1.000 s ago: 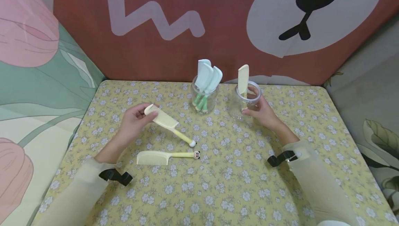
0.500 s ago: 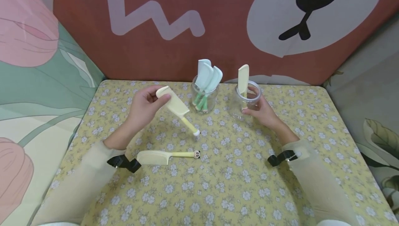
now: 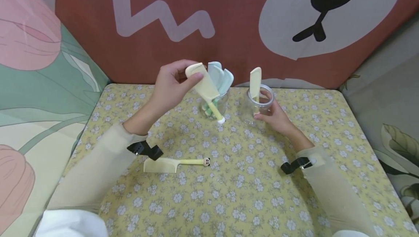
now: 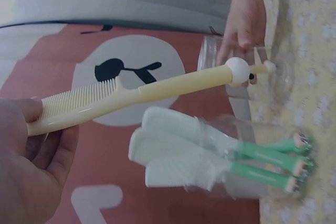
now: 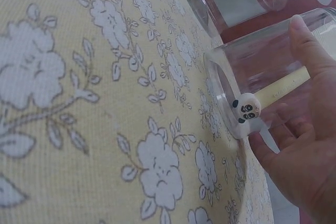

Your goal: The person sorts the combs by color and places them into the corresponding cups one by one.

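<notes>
My left hand [image 3: 173, 84] pinches a cream comb [image 3: 204, 84] by the end of its toothed head, the yellow handle pointing down and right. In the head view this comb hangs in front of a clear jar [image 3: 224, 104] of pale blue combs [image 3: 226, 82] with green handles. My right hand [image 3: 276, 117] grips a second clear jar [image 3: 250, 115] from its right side, fingers partly behind it. One cream comb [image 3: 255, 82] stands in that jar, its panda-head tip [image 5: 247, 107] at the bottom. Another cream comb [image 3: 163, 165] lies on the table, teeth toward me.
The table [image 3: 209, 200] wears a yellow floral cloth. A red-brown backdrop [image 3: 235, 29] rises directly behind its far edge, and patterned panels stand at left and right. Both jars stand near the back edge, a small gap between them.
My left hand has carried its comb up and to the right, from above the table's left part to in front of the blue-comb jar. The right hand and its jar have stayed put.
</notes>
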Demonstrator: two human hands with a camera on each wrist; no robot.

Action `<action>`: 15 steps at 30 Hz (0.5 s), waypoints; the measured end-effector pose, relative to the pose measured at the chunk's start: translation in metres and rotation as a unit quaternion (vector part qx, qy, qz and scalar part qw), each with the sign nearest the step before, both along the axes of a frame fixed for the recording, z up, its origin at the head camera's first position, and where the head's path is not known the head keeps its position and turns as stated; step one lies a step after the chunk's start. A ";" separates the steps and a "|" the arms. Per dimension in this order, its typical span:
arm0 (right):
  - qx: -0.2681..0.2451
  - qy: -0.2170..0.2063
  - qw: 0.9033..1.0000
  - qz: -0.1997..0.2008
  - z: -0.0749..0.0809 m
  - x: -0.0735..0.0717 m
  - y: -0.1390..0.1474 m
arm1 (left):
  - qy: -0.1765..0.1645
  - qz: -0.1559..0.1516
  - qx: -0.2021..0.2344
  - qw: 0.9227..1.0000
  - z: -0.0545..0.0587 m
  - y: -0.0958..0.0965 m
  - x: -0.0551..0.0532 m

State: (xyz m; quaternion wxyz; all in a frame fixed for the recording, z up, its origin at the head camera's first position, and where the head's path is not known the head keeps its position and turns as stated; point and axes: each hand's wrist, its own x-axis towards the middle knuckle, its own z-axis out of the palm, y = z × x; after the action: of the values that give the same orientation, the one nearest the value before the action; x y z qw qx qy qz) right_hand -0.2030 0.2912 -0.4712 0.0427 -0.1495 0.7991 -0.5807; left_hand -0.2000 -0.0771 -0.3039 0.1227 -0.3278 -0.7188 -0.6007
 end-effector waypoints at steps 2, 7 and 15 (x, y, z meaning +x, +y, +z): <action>0.001 0.000 1.000 0.000 0.000 0.000 0.000 | -0.001 -0.012 0.004 1.000 0.006 0.008 -0.003; -0.001 -0.003 1.000 0.001 0.000 0.000 0.000 | -0.002 -0.030 0.004 1.000 0.020 0.027 -0.009; 0.001 -0.004 1.000 -0.003 0.002 0.000 -0.001 | -0.022 -0.033 -0.012 0.999 0.035 0.056 -0.014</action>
State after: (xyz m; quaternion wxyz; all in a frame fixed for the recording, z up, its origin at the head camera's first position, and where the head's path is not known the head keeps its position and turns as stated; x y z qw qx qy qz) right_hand -0.2033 0.2900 -0.4696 0.0443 -0.1446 0.8001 -0.5804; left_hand -0.2139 -0.0208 -0.2690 0.0831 -0.3396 -0.7171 -0.6030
